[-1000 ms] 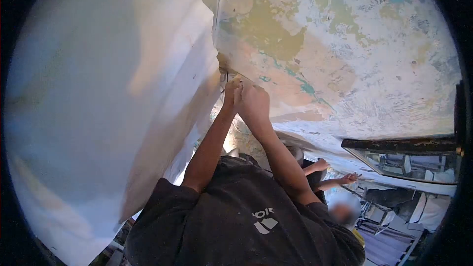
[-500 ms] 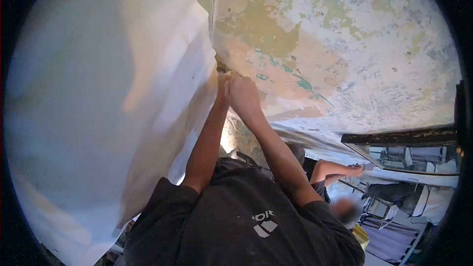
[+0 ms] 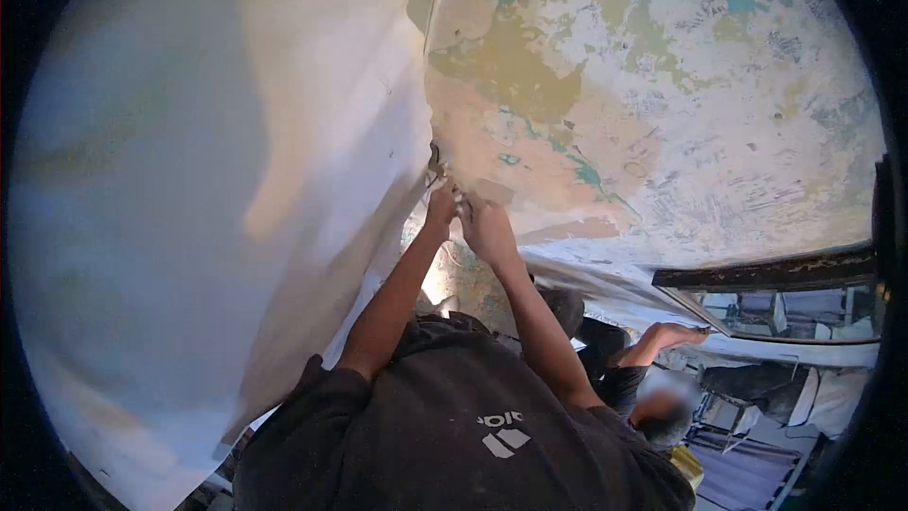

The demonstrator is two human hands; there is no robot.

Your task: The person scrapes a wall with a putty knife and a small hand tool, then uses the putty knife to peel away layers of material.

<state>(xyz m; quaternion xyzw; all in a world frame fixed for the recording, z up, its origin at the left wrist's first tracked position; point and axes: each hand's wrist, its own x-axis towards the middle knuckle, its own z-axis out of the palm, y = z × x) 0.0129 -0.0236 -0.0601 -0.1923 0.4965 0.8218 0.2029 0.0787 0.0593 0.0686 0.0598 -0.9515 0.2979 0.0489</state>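
Note:
Both of my hands are close together near the edge of a large pale sheet (image 3: 284, 180), beside a wall with peeling paint (image 3: 643, 104). My left hand (image 3: 441, 204) has its fingers closed on something small that I cannot make out. My right hand (image 3: 485, 224) is just right of it, fingers bent and pressed together, also on something too small to name. A small dark thing (image 3: 434, 156) sticks out at the sheet's edge just above my hands.
Another person (image 3: 662, 407) is at the lower right, one arm (image 3: 662, 339) stretched towards a dark-framed mirror or window (image 3: 766, 274). Behind them stands a metal frame with purple cloth (image 3: 742, 468).
My hands have moved down and slightly apart, uncovering the dark thing at the sheet's edge. The sheet's edge appears further right. The other person has shifted slightly.

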